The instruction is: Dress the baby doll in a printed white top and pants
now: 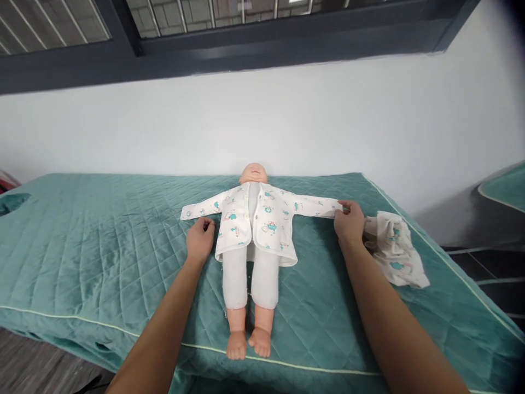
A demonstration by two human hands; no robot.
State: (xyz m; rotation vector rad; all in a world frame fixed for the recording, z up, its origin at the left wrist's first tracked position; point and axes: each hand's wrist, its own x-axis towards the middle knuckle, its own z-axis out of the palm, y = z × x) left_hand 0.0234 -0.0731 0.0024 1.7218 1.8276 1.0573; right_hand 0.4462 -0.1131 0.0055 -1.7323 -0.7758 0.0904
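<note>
A baby doll (253,174) lies on its back with its head by the wall and its bare feet toward me. It has on a white printed baby jacket (274,219), unfastened down the front, over a white body and legs. Both sleeves are stretched out sideways. At the cuff of the right-side sleeve, my right hand (350,221) pinches the fabric between thumb and fingers. My left hand (200,239) rests on the bed just below the other sleeve, its fingers curled in and nothing visible in them. The doll's own hands do not show.
A green quilted cover (123,246) with pale piping spreads over the bed. Crumpled printed baby clothing (400,251) lies to the right of my right hand. Behind the bed rises a white wall (205,126) below a dark window frame (246,46).
</note>
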